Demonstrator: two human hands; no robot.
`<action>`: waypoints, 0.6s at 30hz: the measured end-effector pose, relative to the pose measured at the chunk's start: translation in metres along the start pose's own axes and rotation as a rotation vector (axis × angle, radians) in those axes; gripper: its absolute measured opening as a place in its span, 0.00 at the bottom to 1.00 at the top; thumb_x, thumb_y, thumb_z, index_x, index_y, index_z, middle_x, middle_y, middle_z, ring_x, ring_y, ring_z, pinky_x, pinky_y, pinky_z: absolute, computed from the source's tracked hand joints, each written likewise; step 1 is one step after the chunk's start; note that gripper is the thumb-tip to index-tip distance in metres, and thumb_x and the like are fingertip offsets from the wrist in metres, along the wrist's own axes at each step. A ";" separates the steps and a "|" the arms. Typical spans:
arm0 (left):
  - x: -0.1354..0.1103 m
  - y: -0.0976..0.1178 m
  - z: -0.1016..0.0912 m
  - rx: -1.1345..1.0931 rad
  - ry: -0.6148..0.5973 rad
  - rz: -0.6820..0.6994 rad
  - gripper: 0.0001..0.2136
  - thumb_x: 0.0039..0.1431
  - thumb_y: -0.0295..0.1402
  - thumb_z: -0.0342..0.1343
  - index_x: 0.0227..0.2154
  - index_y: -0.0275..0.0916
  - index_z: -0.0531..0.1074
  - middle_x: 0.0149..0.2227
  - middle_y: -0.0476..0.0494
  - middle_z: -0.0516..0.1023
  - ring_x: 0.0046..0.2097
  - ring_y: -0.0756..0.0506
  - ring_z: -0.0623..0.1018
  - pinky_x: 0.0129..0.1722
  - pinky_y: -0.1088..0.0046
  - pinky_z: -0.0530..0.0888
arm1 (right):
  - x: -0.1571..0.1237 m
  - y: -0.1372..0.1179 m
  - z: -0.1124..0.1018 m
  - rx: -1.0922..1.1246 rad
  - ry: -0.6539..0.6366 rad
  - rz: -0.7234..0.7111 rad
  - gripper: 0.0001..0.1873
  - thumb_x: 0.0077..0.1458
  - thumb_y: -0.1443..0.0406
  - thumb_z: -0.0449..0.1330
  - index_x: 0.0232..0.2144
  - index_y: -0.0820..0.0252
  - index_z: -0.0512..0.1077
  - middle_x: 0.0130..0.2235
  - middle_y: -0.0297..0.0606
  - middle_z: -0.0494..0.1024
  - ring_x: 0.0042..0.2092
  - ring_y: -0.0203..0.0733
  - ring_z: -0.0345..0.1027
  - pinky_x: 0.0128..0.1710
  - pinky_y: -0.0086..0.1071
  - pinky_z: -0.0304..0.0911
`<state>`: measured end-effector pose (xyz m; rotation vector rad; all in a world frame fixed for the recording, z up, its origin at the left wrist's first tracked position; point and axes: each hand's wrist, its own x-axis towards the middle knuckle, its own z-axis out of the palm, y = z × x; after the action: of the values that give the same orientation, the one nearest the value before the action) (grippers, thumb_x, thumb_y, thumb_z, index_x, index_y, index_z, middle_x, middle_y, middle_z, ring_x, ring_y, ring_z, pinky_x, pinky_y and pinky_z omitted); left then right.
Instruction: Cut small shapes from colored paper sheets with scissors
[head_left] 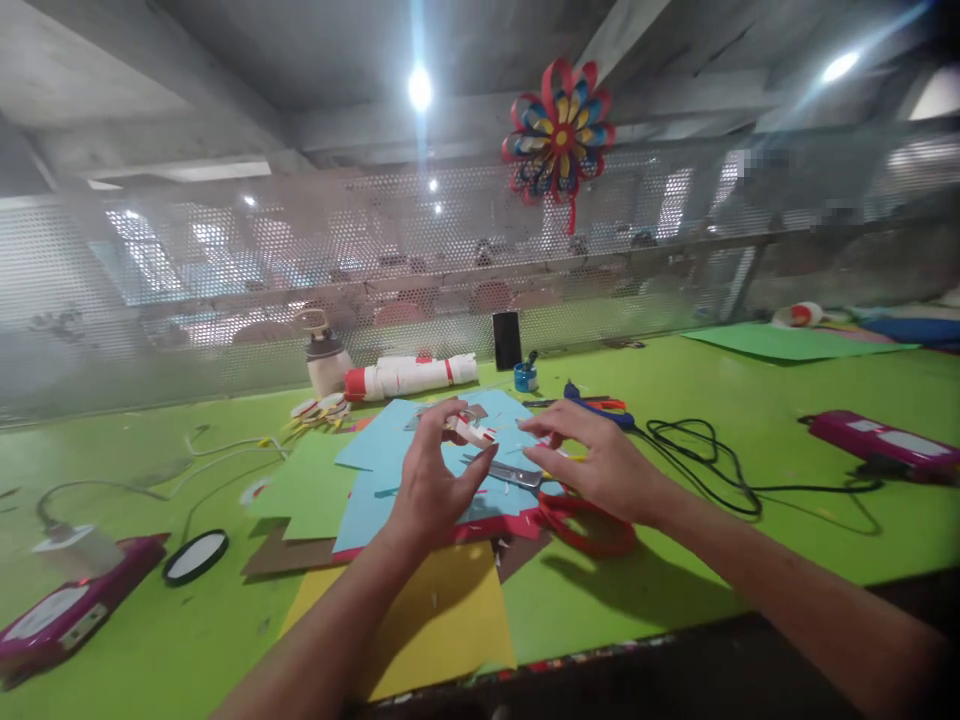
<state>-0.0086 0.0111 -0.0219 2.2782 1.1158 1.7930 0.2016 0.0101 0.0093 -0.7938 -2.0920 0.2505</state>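
My left hand (pixel 436 475) is bent around a small curled white-and-red paper piece (pixel 472 432), with the thumb below it and the fingers behind. To the right of that piece, my right hand (pixel 600 455) hovers with thumb and index finger apart, and nothing shows between them. Beneath my right hand are scissors (pixel 517 474) with red handles (pixel 589 525), their blades pointing left toward my left thumb. Under both hands, light blue paper sheets (pixel 379 500) lie stacked, with small paper scraps on top.
Green paper (pixel 322 490) and yellow paper (pixel 439 620) spread around the stack. Behind are white rolls (pixel 420 377), a phone (pixel 507 341), a blue jar (pixel 526 377) and a bottle (pixel 328 365). A blue-handled tool (pixel 600 405) trails a black cable (pixel 705 455) to a purple power strip (pixel 885 442).
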 end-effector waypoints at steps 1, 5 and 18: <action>-0.001 0.000 0.000 -0.011 -0.012 0.016 0.22 0.53 0.30 0.60 0.50 0.40 0.61 0.47 0.41 0.70 0.44 0.47 0.76 0.45 0.66 0.75 | 0.003 -0.006 0.001 -0.007 0.009 -0.023 0.13 0.56 0.62 0.60 0.43 0.61 0.73 0.40 0.41 0.73 0.40 0.40 0.69 0.43 0.38 0.66; -0.003 0.002 0.002 -0.070 -0.045 0.053 0.24 0.52 0.28 0.61 0.51 0.40 0.60 0.49 0.39 0.70 0.47 0.45 0.76 0.47 0.65 0.75 | 0.011 -0.028 0.013 -0.007 0.059 -0.121 0.10 0.51 0.65 0.65 0.38 0.59 0.74 0.40 0.40 0.73 0.44 0.43 0.67 0.46 0.41 0.64; -0.001 0.000 0.000 -0.103 -0.008 0.034 0.27 0.52 0.24 0.57 0.55 0.41 0.58 0.54 0.37 0.68 0.52 0.43 0.73 0.52 0.60 0.73 | 0.032 -0.034 0.019 0.180 0.040 -0.226 0.04 0.53 0.70 0.60 0.32 0.58 0.74 0.36 0.37 0.75 0.39 0.39 0.68 0.44 0.38 0.65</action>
<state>-0.0082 0.0104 -0.0230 2.2571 0.9654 1.8072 0.1575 0.0059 0.0339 -0.4480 -2.0670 0.2918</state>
